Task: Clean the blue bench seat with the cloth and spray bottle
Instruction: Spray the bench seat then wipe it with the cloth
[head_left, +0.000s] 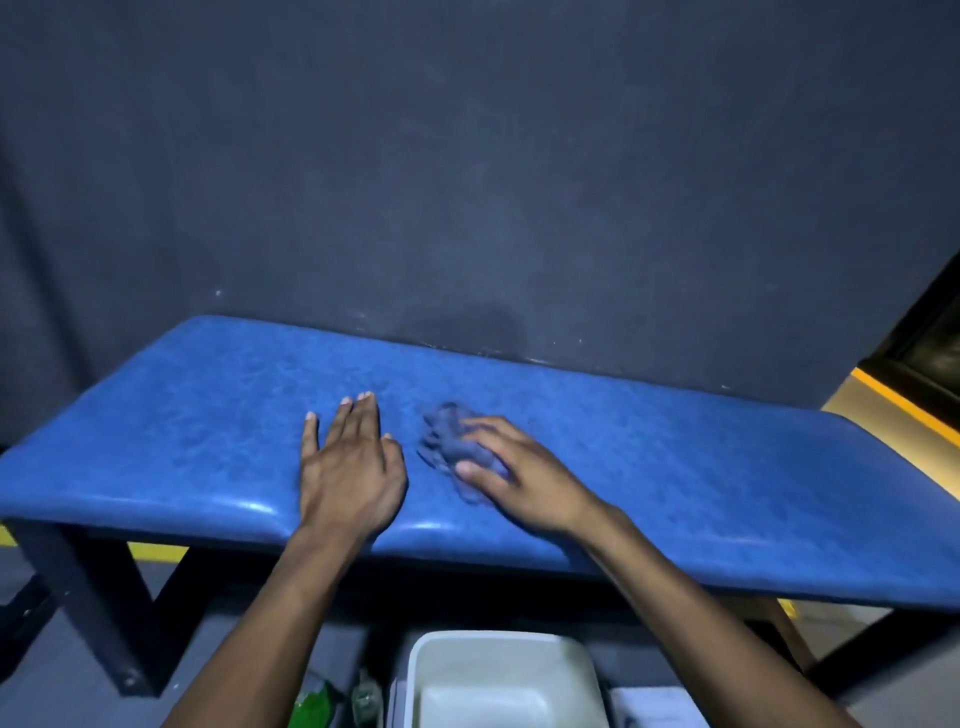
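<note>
Stage: wiping under way; blue bench seat (675, 467) middle is rubbed, ends judged left.
Right hand (524, 483): grip closed on cloth (447, 436).
Left hand (350, 467): flat, holding nothing.

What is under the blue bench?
Under the blue bench you can see dark legs, a white tub and a green thing on the floor. The arms hide part of it.

White tub (501, 675) below; green item (311, 706), perhaps a bottle.
</note>
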